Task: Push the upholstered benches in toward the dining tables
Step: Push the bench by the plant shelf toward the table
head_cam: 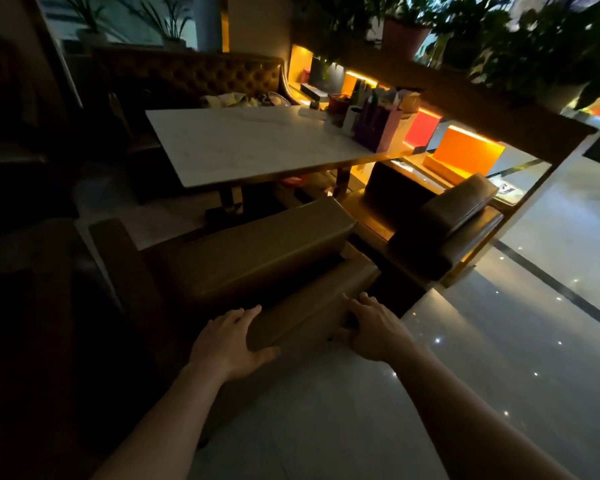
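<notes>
Ahead, bench (267, 251); stuffed bag (378, 129) on table (243, 143)

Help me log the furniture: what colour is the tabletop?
The tabletop is white with faint veining, head view.

A tan upholstered bench (257, 251) stands near the white-topped dining table (243, 143), a darker bench (444, 223) just to its right.

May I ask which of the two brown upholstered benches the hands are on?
The nearer brown upholstered bench, directly ahead: the left hand and right hand both hold its backrest. The other bench, right of it, is untouched.
</notes>
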Demonstrator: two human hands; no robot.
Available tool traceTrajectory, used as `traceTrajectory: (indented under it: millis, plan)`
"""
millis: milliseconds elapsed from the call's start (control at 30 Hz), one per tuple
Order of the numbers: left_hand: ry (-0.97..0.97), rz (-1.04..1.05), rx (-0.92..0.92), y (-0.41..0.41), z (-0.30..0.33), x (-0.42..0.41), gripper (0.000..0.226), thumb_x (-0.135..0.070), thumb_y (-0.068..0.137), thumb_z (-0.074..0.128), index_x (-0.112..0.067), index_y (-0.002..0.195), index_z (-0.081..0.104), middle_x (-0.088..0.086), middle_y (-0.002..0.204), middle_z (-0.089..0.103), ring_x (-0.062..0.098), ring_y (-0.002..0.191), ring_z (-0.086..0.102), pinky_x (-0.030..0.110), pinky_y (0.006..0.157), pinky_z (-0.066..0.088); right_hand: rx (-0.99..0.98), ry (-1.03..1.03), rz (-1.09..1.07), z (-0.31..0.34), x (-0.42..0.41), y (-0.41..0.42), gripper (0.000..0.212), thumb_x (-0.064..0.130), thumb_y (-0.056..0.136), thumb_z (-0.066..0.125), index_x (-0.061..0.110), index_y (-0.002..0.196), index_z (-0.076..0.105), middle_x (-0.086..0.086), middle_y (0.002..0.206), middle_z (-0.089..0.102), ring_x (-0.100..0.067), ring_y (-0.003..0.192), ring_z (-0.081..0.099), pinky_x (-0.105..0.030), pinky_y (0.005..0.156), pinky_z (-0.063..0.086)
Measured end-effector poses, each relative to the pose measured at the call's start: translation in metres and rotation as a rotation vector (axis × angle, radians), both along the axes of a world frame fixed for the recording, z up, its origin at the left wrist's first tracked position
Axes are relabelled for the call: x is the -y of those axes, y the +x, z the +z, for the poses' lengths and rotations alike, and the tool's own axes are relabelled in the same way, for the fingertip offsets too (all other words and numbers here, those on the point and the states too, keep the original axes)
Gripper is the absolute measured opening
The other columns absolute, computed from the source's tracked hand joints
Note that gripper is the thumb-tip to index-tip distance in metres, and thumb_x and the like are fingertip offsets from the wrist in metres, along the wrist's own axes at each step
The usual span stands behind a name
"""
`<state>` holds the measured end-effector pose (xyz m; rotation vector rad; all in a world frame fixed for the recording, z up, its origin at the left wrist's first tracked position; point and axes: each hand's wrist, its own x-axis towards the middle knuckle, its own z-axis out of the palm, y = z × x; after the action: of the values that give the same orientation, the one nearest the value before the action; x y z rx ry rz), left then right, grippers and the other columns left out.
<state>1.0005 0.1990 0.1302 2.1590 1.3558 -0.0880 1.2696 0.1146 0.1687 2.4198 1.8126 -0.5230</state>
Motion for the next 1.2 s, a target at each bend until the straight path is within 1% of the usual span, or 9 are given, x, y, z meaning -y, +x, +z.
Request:
traceTrajectory:
  millis: [133, 333, 500, 633, 700, 800, 933, 1067, 1200]
  plan:
    - [-0.050, 0.092, -0.029, 0.027, -0.033, -0.027, 0.102, -0.086, 0.071, 0.054, -0.045, 0.153, 0.010, -0.006, 0.163, 0.017, 0.022, 0.148, 0.019, 0.047, 0.119, 0.023, -0.020, -0.065, 0.066, -0.037, -0.056, 0.040, 0.090, 0.060, 0.086, 0.063, 0.034, 0.156, 0.013, -0.013, 0.162, 0.022, -0.032, 0.147, 0.026, -0.050, 0.117, 0.031]
    - [-0.140, 0.274, -0.118, 0.078, -0.088, -0.056, 0.103, -0.087, 0.069, 0.053, -0.047, 0.153, 0.008, -0.007, 0.163, 0.016, 0.020, 0.148, 0.017, 0.046, 0.119, 0.021, -0.078, -0.134, 0.279, -0.109, -0.149, 0.097, 0.092, 0.061, 0.086, 0.062, 0.031, 0.157, 0.012, -0.014, 0.164, 0.016, -0.034, 0.151, 0.014, -0.051, 0.121, 0.023]
    - [-0.173, 0.394, -0.164, 0.120, -0.132, -0.074, 0.104, -0.086, 0.069, 0.054, -0.048, 0.152, 0.004, -0.007, 0.164, 0.011, 0.022, 0.148, 0.014, 0.047, 0.119, 0.018, -0.057, -0.208, 0.460, -0.162, -0.206, 0.134, 0.099, 0.063, 0.084, 0.063, 0.034, 0.157, 0.002, -0.011, 0.167, 0.003, -0.034, 0.152, -0.003, -0.055, 0.123, 0.008]
    - [-0.124, 0.433, -0.209, 0.138, -0.155, -0.085, 0.108, -0.086, 0.069, 0.053, -0.047, 0.153, -0.003, -0.005, 0.166, 0.002, 0.023, 0.151, 0.000, 0.048, 0.120, 0.005, 0.041, -0.276, 0.596, -0.188, -0.236, 0.153, 0.110, 0.067, 0.080, 0.064, 0.037, 0.155, -0.010, -0.009, 0.167, -0.009, -0.034, 0.150, -0.018, -0.060, 0.121, -0.004]
    - [-0.121, 0.432, -0.245, 0.143, -0.163, -0.091, 0.110, -0.087, 0.069, 0.053, -0.046, 0.153, -0.006, -0.005, 0.166, 0.000, 0.023, 0.151, -0.005, 0.048, 0.121, 0.000, 0.040, -0.279, 0.598, -0.197, -0.240, 0.164, 0.112, 0.070, 0.078, 0.064, 0.040, 0.154, -0.013, -0.007, 0.167, -0.011, -0.035, 0.150, -0.019, -0.062, 0.120, -0.005]
    - [-0.139, 0.441, -0.278, 0.148, -0.172, -0.091, 0.109, -0.087, 0.069, 0.052, -0.045, 0.153, -0.002, -0.006, 0.166, 0.005, 0.023, 0.151, 0.000, 0.048, 0.122, -0.001, 0.005, -0.173, 0.595, -0.208, -0.228, 0.174, 0.110, 0.075, 0.077, 0.059, 0.043, 0.153, -0.013, -0.003, 0.167, -0.004, -0.033, 0.151, -0.014, -0.063, 0.120, -0.004]
    - [-0.023, 0.482, -0.274, 0.154, -0.180, -0.080, 0.105, -0.087, 0.069, 0.049, -0.043, 0.154, 0.005, -0.006, 0.163, 0.014, 0.022, 0.150, 0.007, 0.049, 0.122, -0.001, -0.027, -0.027, 0.589, -0.215, -0.213, 0.175, 0.103, 0.081, 0.079, 0.049, 0.040, 0.155, -0.007, -0.001, 0.167, 0.003, -0.032, 0.152, -0.009, -0.062, 0.121, -0.002]
    - [0.007, 0.488, -0.253, 0.152, -0.182, -0.070, 0.103, -0.086, 0.071, 0.048, -0.042, 0.154, 0.004, -0.007, 0.163, 0.013, 0.020, 0.150, 0.003, 0.049, 0.122, -0.003, 0.003, -0.011, 0.591, -0.215, -0.202, 0.172, 0.100, 0.080, 0.081, 0.046, 0.037, 0.156, -0.006, -0.003, 0.167, 0.004, -0.034, 0.152, -0.007, -0.062, 0.120, 0.001]
    - [0.019, 0.478, -0.241, 0.145, -0.185, -0.044, 0.103, -0.087, 0.072, 0.046, -0.043, 0.154, 0.002, -0.007, 0.164, 0.010, 0.019, 0.151, 0.000, 0.047, 0.122, -0.007, 0.017, -0.010, 0.581, -0.219, -0.167, 0.166, 0.100, 0.083, 0.081, 0.038, 0.037, 0.155, -0.010, -0.003, 0.166, 0.003, -0.035, 0.152, -0.008, -0.062, 0.121, 0.003]
